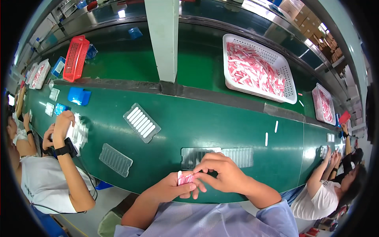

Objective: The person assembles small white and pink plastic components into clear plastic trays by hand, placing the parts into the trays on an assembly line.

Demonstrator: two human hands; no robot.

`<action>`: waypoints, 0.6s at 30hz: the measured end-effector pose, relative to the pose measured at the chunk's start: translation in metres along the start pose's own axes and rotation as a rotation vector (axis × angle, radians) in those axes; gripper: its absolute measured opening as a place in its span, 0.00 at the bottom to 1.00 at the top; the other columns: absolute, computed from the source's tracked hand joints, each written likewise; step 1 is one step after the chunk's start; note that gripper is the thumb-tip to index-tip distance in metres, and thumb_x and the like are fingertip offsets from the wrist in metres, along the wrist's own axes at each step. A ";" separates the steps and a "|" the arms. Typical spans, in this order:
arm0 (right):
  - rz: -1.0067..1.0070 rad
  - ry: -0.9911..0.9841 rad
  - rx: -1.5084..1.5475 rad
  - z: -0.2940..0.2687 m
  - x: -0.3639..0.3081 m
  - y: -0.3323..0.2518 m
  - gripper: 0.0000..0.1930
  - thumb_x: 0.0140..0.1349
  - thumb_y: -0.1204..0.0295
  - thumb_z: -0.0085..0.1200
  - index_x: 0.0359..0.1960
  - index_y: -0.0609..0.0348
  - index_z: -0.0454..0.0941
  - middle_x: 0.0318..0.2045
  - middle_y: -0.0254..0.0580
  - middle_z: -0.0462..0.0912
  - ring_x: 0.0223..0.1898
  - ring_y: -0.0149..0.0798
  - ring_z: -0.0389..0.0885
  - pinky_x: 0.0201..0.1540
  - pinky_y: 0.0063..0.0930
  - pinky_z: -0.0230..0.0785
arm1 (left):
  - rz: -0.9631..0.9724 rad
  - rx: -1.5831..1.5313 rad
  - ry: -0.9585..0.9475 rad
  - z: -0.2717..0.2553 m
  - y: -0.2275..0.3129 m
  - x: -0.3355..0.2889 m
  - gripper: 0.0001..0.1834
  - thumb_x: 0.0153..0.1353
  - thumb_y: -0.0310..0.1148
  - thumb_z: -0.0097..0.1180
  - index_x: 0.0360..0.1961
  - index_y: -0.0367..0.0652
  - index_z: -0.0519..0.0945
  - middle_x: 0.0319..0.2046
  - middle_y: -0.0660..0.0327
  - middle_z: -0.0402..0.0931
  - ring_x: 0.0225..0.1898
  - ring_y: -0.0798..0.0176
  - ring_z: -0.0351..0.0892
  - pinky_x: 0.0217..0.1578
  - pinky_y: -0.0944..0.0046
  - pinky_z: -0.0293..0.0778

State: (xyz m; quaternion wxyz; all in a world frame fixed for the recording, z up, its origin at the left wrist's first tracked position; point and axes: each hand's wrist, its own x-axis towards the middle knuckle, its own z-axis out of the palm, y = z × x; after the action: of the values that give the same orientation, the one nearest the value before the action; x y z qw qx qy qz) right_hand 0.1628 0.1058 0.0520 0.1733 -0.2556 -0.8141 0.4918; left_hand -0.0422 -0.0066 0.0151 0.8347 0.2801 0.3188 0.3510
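My left hand (170, 189) grips a small bunch of pink-and-white sachets (184, 178) at the near edge of the green conveyor belt (205, 122). My right hand (221, 170) pinches the top of the same bunch with thumb and fingertips. Just beyond my hands lies an empty clear plastic tray (201, 155) with long slots, joined to a second clear tray (239, 157) on its right.
A slotted tray (141, 123) filled with white sticks and an empty one (115, 159) lie on the belt to the left. Two loose white sticks (271, 132) lie right. A white basket (288, 81) of pink sachets sits beyond. A pillar (164, 39) stands centre. Workers sit on both sides.
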 end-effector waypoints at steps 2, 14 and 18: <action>0.013 -0.027 0.050 0.000 0.000 -0.001 0.09 0.61 0.76 0.66 0.43 0.54 0.88 0.30 0.35 0.80 0.31 0.35 0.78 0.34 0.30 0.69 | -0.037 -0.023 0.001 -0.001 0.004 -0.002 0.19 0.79 0.37 0.46 0.63 0.39 0.73 0.48 0.58 0.83 0.37 0.71 0.79 0.31 0.72 0.67; 0.126 0.153 0.359 0.004 0.008 0.017 0.04 0.63 0.77 0.67 0.38 0.59 0.88 0.25 0.30 0.75 0.25 0.23 0.70 0.28 0.23 0.63 | -0.123 -0.045 0.011 -0.005 0.011 -0.014 0.24 0.78 0.37 0.48 0.69 0.36 0.70 0.50 0.55 0.84 0.34 0.70 0.81 0.29 0.75 0.67; 0.156 0.185 0.482 -0.001 0.010 0.026 0.03 0.63 0.78 0.67 0.37 0.60 0.88 0.26 0.28 0.80 0.25 0.20 0.70 0.28 0.21 0.62 | -0.015 -0.109 0.122 -0.020 0.004 -0.027 0.24 0.75 0.32 0.51 0.67 0.31 0.71 0.46 0.47 0.85 0.32 0.65 0.82 0.25 0.71 0.67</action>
State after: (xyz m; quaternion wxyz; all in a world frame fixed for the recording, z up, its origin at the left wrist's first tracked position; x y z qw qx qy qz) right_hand 0.1619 0.1225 0.0296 0.2642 -0.3127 -0.6321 0.6580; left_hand -0.0732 -0.0197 0.0143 0.8303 0.2102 0.3515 0.3781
